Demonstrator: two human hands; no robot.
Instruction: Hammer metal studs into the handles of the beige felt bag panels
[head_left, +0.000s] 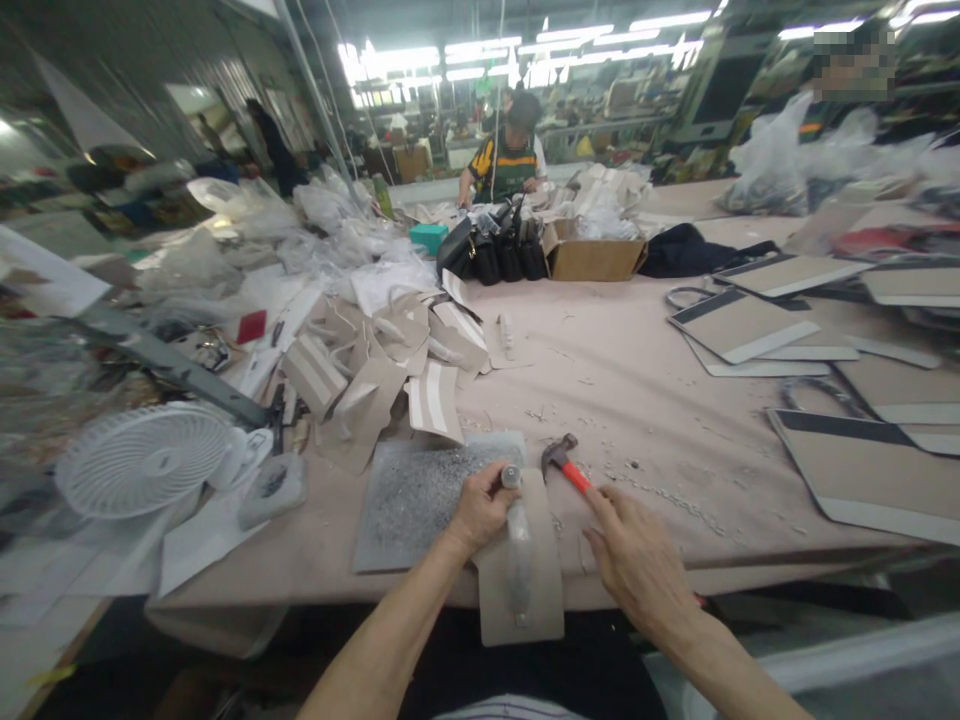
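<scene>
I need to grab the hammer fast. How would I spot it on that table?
Go to the near edge of the table, just past the right hand. The hammer lies right of the grey pad; its orange handle is unlike anything around it.

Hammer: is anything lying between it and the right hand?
Nothing visible does. The right hand lies over the hammer's orange handle, its fingers at the grip, with only bare table and small scraps around them.

Hammer (568, 467) handle mostly hidden beneath the right hand (637, 560); left-edge clutter blurred beyond telling
</scene>
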